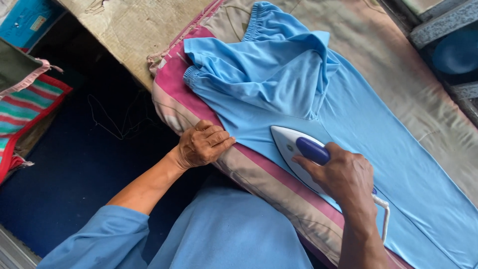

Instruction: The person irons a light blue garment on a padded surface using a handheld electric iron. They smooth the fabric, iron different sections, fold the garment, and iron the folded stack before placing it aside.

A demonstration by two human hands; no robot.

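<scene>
Right hand [343, 177] is wrapped tight around the blue handle of the white iron [294, 149], fingers curled over the top, thumb side toward the iron's pointed nose, which aims to the far left. The iron sits flat on the light blue garment [378, 144], near the middle of the scene, just right of the garment's near edge. Its white cord [384, 214] drops off behind the wrist toward the near right.

Left hand [203, 144] is flat, palm down, fingers together and stretched out, holding nothing; fingertips press on the near-left edge of the blue cloth where it meets the pink and beige striped padding [259, 172] underneath. The two hands are close, the iron's nose just right of those fingertips.

The garment runs from the far left, where its gathered elastic end is folded back over itself, down to the near right. Beyond it, bare beige cover [398, 65] stretches to the far right. Off to the left, a striped red and green cloth [25, 107] over a dark blue floor [69, 184]. Blue sleeve and blue clothing of the person fill the near edge
</scene>
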